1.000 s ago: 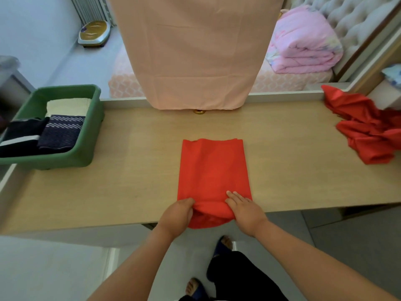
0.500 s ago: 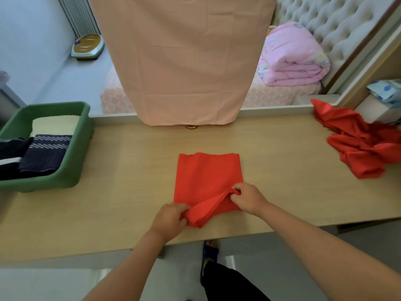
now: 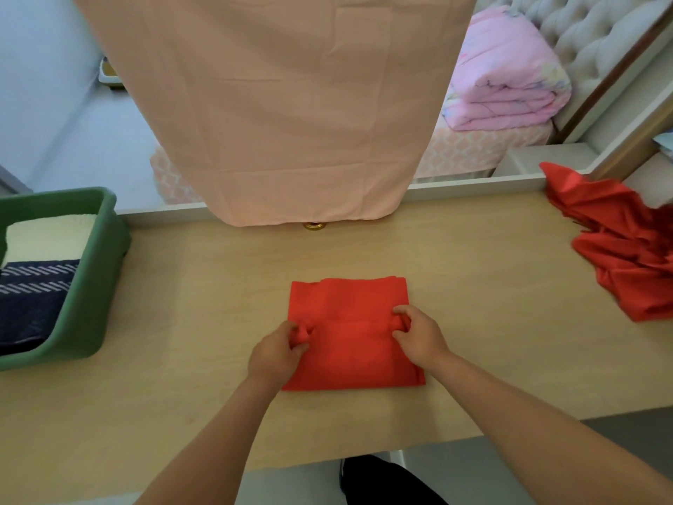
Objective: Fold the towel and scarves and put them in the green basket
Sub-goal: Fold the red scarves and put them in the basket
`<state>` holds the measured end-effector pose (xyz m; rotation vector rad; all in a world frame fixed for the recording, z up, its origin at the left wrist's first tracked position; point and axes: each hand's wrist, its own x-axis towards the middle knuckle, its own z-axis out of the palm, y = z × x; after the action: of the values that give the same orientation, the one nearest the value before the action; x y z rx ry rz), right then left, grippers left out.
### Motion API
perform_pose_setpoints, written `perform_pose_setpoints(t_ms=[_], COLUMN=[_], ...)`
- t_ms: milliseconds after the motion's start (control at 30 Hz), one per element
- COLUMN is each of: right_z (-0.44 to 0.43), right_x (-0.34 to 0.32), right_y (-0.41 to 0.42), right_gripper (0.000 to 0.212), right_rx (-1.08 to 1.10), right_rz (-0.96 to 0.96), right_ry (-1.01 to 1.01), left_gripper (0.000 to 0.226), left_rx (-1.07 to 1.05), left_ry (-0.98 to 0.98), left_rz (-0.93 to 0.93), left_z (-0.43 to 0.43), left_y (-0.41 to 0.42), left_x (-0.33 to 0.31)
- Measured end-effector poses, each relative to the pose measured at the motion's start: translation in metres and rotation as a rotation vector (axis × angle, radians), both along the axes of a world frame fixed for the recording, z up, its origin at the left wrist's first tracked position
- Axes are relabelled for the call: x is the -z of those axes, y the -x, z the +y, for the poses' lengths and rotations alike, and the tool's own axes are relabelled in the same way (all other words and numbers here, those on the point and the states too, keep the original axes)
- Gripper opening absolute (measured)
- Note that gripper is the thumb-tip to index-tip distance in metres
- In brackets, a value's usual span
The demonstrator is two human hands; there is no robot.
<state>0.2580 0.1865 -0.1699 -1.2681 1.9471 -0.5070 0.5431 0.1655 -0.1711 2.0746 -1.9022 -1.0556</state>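
Basket (image 3: 91, 304) (green) partly off-frame, left

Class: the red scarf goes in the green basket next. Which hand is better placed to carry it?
Probably the left hand: it pinches the scarf at its left edge, and the basket stands on that side. The right hand grips the edge farther from the basket.
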Motion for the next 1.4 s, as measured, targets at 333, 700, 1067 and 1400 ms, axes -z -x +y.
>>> perform_pose_setpoints(t_ms=[333,700,1067,1400], right_z=[0.017,0.018,-0.023,-0.058], right_x=[0.012,0.004,-0.035,-0.012], right_y=[-0.019,-0.011,0.004,0.002], right_gripper=[0.054,0.095,0.011,0.055], right_rx=[-0.68,-0.853,-0.137,-0.167], right_rz=[0.559,0.575,0.074,0.616], right_ry=[0.467,-0.026,0.083,0.291], left_gripper=[0.037,0.125,0.026,0.038], left_rx=[0.668,0.782,0.049,-0.133], left_ry=[0.679,0.19,0.091,0.42], left_rz=[-0.188,-0.384,0.277,-0.013], left_z=[0.003,0.007,-0.027,-0.071], left_y=[0.034,-0.021,-0.008,0.034], left_x=[0.005,0.019,-0.026,-0.009])
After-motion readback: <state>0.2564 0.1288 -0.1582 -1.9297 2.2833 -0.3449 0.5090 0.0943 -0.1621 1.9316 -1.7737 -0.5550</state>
